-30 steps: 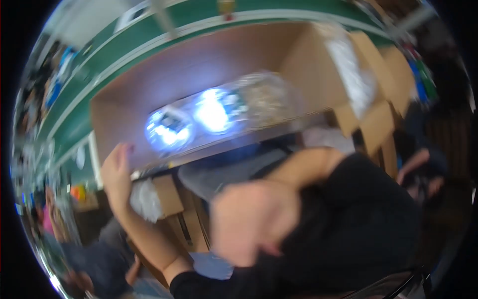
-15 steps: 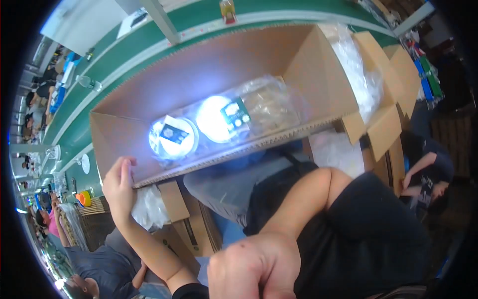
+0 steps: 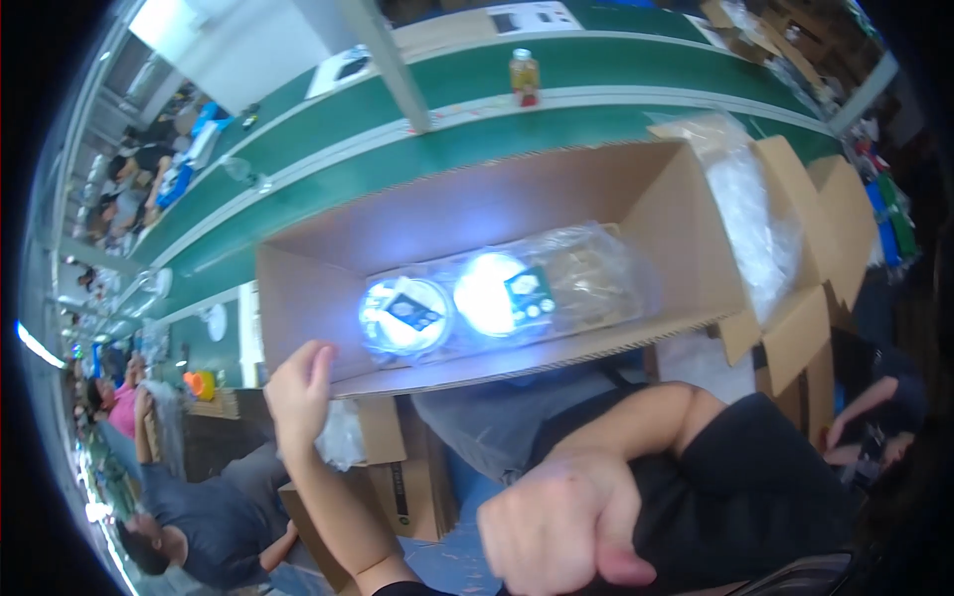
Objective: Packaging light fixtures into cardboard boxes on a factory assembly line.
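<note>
Beyond the curled right grip (image 3: 558,521) lies the cardboard box (image 3: 542,363), left corner pinched by the left grip (image 3: 300,397).

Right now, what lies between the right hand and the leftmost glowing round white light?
In the head view, grey cloth and the near wall of an open brown cardboard box.

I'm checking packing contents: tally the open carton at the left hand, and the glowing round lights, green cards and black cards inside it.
Open carton at the left hand: 1
Glowing round lights: 2
Green card: 1
Black card: 1
Total: 5
</note>
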Demonstrator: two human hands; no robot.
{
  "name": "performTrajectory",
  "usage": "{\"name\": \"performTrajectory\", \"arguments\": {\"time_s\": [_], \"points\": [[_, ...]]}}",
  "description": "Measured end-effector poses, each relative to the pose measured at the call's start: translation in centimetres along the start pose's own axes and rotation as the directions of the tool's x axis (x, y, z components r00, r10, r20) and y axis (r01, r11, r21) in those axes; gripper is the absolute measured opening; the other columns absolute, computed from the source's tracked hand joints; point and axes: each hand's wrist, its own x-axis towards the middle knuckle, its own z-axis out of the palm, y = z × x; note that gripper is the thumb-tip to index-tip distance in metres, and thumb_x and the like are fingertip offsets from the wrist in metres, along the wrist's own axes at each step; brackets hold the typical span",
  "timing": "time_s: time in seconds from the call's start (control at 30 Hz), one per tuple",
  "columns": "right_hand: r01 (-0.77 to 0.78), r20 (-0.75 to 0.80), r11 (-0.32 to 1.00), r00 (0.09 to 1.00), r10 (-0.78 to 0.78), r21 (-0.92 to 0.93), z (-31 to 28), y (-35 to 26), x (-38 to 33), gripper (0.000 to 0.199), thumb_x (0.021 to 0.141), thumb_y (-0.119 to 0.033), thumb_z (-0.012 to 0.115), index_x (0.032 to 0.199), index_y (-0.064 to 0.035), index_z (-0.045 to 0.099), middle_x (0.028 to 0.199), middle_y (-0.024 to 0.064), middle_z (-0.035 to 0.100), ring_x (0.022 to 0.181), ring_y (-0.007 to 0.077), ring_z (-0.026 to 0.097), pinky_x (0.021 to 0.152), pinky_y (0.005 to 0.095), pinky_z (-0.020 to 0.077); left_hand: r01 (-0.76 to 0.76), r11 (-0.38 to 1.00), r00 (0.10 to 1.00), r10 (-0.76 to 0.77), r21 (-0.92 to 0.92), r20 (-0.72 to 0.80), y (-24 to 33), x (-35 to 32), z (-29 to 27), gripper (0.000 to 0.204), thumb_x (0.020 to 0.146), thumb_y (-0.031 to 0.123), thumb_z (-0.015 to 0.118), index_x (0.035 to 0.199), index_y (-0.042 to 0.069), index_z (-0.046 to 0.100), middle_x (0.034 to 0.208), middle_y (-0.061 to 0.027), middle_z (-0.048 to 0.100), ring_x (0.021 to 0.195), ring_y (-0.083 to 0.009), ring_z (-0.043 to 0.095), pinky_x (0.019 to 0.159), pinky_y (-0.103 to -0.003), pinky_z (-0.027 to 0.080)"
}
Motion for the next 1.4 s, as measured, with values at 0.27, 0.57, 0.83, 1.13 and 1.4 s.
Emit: {"name": "performTrajectory", "arguments": {"time_s": [0.27,0.57,0.83,1.13,1.4], "points": [[-0.299,0.097,0.856,0.924,0.370,-0.421,-0.2,-5.7,-2.3,0.041,0.099,-0.032,0.064,0.073,-0.0019,0.056,0.070,0.0117,0.047,0.059,0.0301,0.050,0.050,0.0402,0.0325,-0.162,0.986,0.980,0.156,0.037,0.125,0.4,0.9,-0.5,0.034,0.100,0.034,0.053,0.110,0.007,0.071,0.109,-0.0167,0.071,0.104,-0.0386,0.066,0.090,-0.046,0.051],[-0.655,-0.716,-0.289,0.655,0.243,-0.698,3.0,-20.2,-4.3,0.029,0.084,-0.033,0.079,0.076,-0.0086,0.065,0.068,0.0025,0.065,0.060,0.0181,0.062,0.060,0.0303,0.0474,-0.644,0.765,0.762,0.643,0.019,-0.079,5.8,11.7,-4.9,0.028,0.095,0.029,0.063,0.112,0.007,0.067,0.115,-0.0138,0.067,0.114,-0.0332,0.060,0.099,-0.046,0.046],[-0.512,-0.726,-0.673,0.686,0.054,-0.534,-11.8,-20.6,1.4,0.014,0.092,-0.014,0.063,0.094,-0.0014,0.056,0.090,0.0114,0.058,0.091,0.0271,0.059,0.081,0.0357,0.0462,-0.413,0.877,0.895,0.440,0.247,-0.066,2.9,19.0,1.5,0.060,0.107,0.049,0.032,0.092,0.010,0.076,0.087,-0.0153,0.074,0.095,-0.0373,0.068,0.098,-0.054,0.042],[-0.508,-0.834,-0.665,0.395,0.385,-0.548,-26.1,-19.6,-7.0,0.038,0.099,-0.031,0.053,0.080,0.0011,0.061,0.075,0.0194,0.062,0.071,0.0355,0.060,0.068,0.0435,0.0471,-0.430,0.892,0.840,0.452,0.138,-0.302,4.8,16.7,1.6,0.056,0.105,0.046,0.041,0.076,0.011,0.073,0.075,-0.0176,0.070,0.075,-0.0415,0.067,0.071,-0.053,0.052],[-0.574,-0.859,-0.641,0.384,0.338,-0.509,-26.0,-19.0,-6.6,0.030,0.094,-0.023,0.063,0.082,0.0043,0.067,0.072,0.0179,0.066,0.066,0.0288,0.063,0.063,0.0386,0.0485,-0.420,0.895,0.867,0.444,0.147,-0.227,4.8,16.8,1.2,0.055,0.105,0.045,0.040,0.076,0.012,0.072,0.071,-0.0162,0.068,0.072,-0.0406,0.066,0.069,-0.052,0.050]]}}
